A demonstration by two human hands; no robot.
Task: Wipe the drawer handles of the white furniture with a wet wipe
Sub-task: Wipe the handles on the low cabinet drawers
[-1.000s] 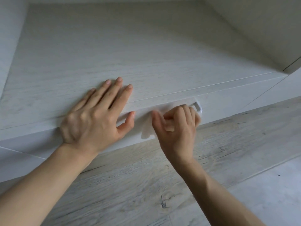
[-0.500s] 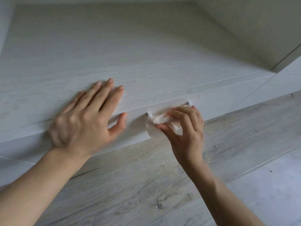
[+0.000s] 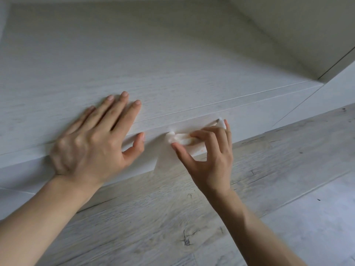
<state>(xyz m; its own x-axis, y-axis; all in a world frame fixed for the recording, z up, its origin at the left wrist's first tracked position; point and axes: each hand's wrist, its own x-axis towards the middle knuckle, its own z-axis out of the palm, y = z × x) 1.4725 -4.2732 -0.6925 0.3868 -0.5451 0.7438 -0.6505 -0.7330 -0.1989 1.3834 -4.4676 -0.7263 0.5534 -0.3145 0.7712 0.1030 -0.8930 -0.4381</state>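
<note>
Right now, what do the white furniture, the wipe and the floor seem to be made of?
White furniture: probably laminated board in a matt whitewashed wood look; faint printed-looking grain, crisp panel seams.
Wet wipe: thin soft nonwoven sheet, apparently; it bunches in the right hand and hangs limp.
Floor: grey wood-look planks, laminate or vinyl, can't tell; knots, cracks, plank joints.

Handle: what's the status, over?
Left hand flat on furniture. Right hand pinches wipe along handle. Nothing in the way.
</note>
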